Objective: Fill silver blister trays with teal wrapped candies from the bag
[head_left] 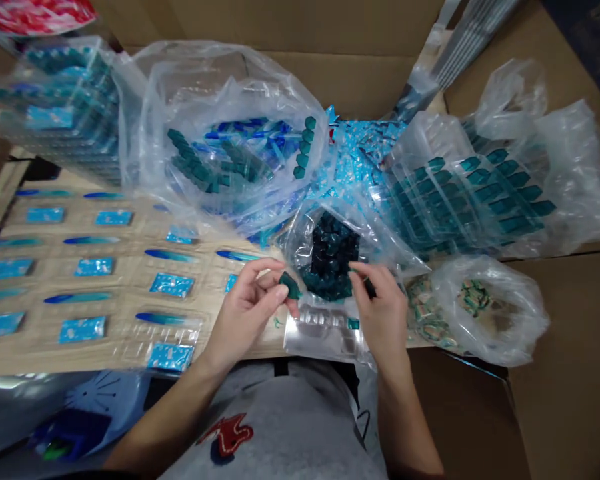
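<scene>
Between the thumb and fingers of my left hand (253,300) is a small dark teal faceted piece (290,285). My right hand (383,300) is closed in a pinch at the right side of an open clear bag (295,233). Something dark shows beneath its fingers, but I cannot make out what it is. Many loose dark teal pieces (335,250) fill the bag. Directly in front of my body, below both hands, lies a clear plastic tray (315,337). One teal piece (353,324) sits toward its right end.
Clear blister trays with blue pens (170,255) and blue packets (171,285) cover the left of the table. Behind stands a large plastic bag (155,100). Stacked trays of teal pieces (505,190) and a bag of small patterned packets (530,313) lie right.
</scene>
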`<state>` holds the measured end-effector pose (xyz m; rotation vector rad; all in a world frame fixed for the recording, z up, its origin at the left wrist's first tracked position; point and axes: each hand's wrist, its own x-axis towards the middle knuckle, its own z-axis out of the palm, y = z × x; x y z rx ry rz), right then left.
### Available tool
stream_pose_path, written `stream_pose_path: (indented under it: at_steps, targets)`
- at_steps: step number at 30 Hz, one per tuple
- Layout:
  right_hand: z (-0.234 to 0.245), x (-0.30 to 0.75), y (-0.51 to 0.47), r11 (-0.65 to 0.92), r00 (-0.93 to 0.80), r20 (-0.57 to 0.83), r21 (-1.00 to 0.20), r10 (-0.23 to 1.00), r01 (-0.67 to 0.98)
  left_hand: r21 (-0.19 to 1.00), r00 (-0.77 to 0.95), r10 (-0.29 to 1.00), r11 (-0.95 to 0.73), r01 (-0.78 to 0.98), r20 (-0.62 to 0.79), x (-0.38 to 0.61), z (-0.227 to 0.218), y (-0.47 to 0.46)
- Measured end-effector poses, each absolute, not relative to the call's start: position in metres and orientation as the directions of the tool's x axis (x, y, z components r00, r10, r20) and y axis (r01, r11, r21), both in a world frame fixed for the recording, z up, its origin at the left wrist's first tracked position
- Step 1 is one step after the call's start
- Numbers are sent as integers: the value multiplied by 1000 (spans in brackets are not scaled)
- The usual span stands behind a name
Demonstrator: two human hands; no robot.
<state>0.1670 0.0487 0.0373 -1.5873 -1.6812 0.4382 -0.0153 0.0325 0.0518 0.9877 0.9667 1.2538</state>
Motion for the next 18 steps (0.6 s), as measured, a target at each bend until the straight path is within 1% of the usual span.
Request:
stream_pose_path:
  at_steps: [3,5,7,10,12,14,16,18]
  targets:
    - [38,163,52,169,42,278,-689,960,705,907,144,982,172,-385,-125,-23,54,31]
    - [39,160,52,182,36,298,-671,954,719,898,157,979,184,-401,-130,-22,53,28]
    - [43,158,49,213,15,315,-675,949,706,909,148,983,159,-385,-109,-18,53,26]
    - [53,157,40,242,-1,304,-758,953,606,950,89,992,114,-292,-91,-12,55,24]
    - [60,157,32,240,-58,243,-843,968,482,976,63,995,82,-203,-71,-11,57,23]
    - [66,155,26,220,-140,180,-901,974,374,995,64,997,39,-93,-33,-10,59,23]
    - [67,153,22,207,-175,156,-922,972,328,999,71,997,-28,19,27,-11,58,21]
    - [66,152,20,188,-157,144,-930,977,317,985,87,989,-128,111,119,-12,54,17]
